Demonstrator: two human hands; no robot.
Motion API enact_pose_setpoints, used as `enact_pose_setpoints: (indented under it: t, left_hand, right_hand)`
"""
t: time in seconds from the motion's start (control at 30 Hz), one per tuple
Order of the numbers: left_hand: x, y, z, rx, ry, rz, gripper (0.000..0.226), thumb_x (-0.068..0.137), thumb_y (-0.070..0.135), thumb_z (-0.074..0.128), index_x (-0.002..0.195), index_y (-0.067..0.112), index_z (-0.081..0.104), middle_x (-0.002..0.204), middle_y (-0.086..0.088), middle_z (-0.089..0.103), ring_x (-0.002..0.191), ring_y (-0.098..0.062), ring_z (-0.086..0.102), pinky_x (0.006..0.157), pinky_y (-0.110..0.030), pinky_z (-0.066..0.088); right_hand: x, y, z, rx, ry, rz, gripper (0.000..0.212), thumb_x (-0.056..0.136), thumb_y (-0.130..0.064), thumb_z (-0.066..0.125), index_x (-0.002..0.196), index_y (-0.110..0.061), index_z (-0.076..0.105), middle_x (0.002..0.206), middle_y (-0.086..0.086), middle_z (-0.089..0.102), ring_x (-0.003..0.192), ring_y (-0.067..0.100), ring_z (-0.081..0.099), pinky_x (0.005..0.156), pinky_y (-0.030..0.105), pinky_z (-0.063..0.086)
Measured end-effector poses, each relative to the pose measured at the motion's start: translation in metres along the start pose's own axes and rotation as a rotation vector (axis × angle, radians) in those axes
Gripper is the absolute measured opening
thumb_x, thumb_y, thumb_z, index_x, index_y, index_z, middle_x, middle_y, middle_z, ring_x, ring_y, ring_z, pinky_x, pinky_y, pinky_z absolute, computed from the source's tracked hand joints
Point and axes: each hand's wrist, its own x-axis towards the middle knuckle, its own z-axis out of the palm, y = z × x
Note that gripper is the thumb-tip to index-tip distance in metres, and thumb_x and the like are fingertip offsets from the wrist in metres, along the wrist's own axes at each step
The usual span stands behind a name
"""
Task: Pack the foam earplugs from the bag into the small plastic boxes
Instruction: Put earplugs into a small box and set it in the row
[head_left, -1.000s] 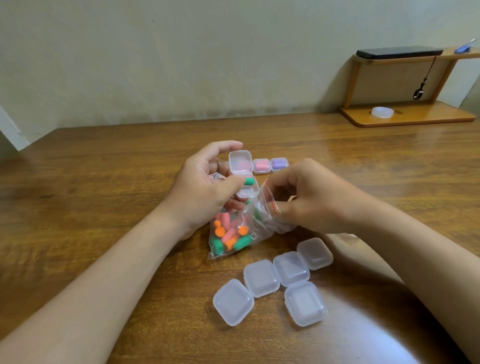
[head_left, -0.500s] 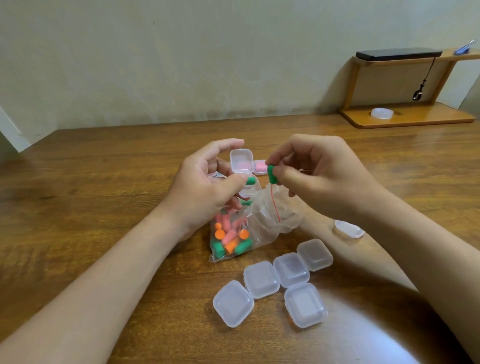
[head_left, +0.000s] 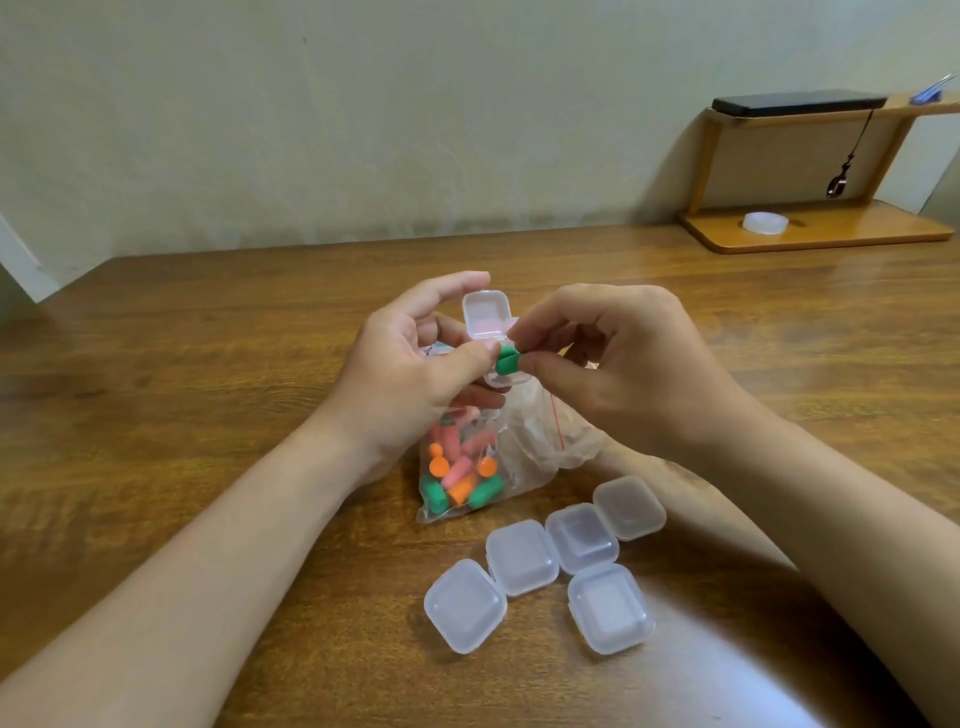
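Note:
My left hand (head_left: 410, 374) holds a small clear plastic box (head_left: 487, 318) with its lid raised, just above the bag. My right hand (head_left: 618, 364) pinches a green foam earplug (head_left: 508, 361) between thumb and forefinger and sets it at the box's mouth, beside my left thumb. Below both hands the clear plastic bag (head_left: 540, 447) lies on the wooden table (head_left: 208, 395), with several green, orange and pink earplugs (head_left: 460, 475) inside. Several shut, clear small boxes (head_left: 522, 556) sit in a cluster in front of the bag.
At the back right stands a low wooden shelf (head_left: 810, 234) with a dark flat device (head_left: 795, 101) on top and a round white lid (head_left: 764, 222) on its base. A wall closes off the table's far edge.
My right hand left the bag's mouth with a green earplug, lifted it, then moved left to the open box in my left hand. The left hand has stayed in place.

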Motion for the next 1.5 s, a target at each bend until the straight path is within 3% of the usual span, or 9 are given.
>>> enact_pose_setpoints:
  t: [0.2,0.5,0.7,1.13,1.3,1.5]
  left_hand:
    - [-0.0005,0.001,0.0005,-0.009,-0.002,-0.001,0.049,0.091,-0.004,0.066,0.133,0.021,0.059,0.088,-0.013,0.063,0.076,-0.021,0.073,0.068,-0.037,0.061]
    - [0.0,0.0007,0.0003,-0.056,0.02,-0.011,0.05,0.089,-0.005,0.067,0.131,0.022,0.06,0.076,0.0,0.067,0.079,-0.024,0.073,0.067,-0.037,0.06]
    - [0.0002,0.0003,0.0001,-0.053,0.029,-0.011,0.054,0.086,-0.003,0.073,0.131,0.024,0.062,0.083,-0.006,0.068,0.085,-0.027,0.073,0.074,-0.044,0.061]
    - [0.0013,-0.0001,-0.0012,-0.079,0.032,-0.031,0.06,0.072,0.011,0.076,0.128,0.029,0.063,0.089,-0.011,0.069,0.089,-0.031,0.074,0.075,-0.044,0.06]
    - [0.0019,0.0024,-0.0022,-0.16,0.044,-0.058,0.054,0.087,-0.007,0.069,0.132,0.02,0.058,0.091,-0.017,0.068,0.082,-0.03,0.073,0.07,-0.036,0.06]
    - [0.0002,0.0045,-0.0023,-0.177,0.022,-0.078,0.049,0.09,-0.007,0.064,0.13,0.021,0.059,0.091,-0.016,0.07,0.084,-0.029,0.074,0.07,-0.035,0.06]
  right_hand:
    - [-0.0008,-0.002,0.0012,-0.004,0.003,0.004,0.018,0.082,-0.007,0.079,0.097,-0.016,0.077,0.086,-0.008,0.073,0.078,0.004,0.068,0.07,0.017,0.055]
    - [-0.0013,-0.0016,0.0017,0.02,0.053,0.008,0.021,0.083,-0.004,0.076,0.1,-0.016,0.077,0.089,-0.007,0.074,0.082,0.005,0.069,0.074,0.02,0.057]
    - [-0.0013,-0.0012,0.004,0.038,0.089,0.03,0.018,0.085,-0.008,0.076,0.099,-0.019,0.077,0.089,-0.01,0.073,0.082,0.004,0.069,0.072,0.021,0.057]
    - [0.0006,0.0012,0.0056,0.096,0.088,0.057,0.018,0.081,-0.009,0.08,0.097,-0.015,0.073,0.084,-0.007,0.069,0.076,0.01,0.066,0.066,0.022,0.057]
    - [0.0003,0.0031,0.0006,0.041,0.08,0.027,0.019,0.083,-0.005,0.075,0.1,-0.013,0.073,0.09,-0.005,0.069,0.081,0.011,0.067,0.068,0.028,0.057]
    - [-0.0008,0.0046,0.0002,-0.025,0.039,-0.025,0.018,0.08,-0.01,0.079,0.097,-0.015,0.075,0.092,-0.002,0.067,0.084,0.009,0.065,0.065,0.027,0.055]
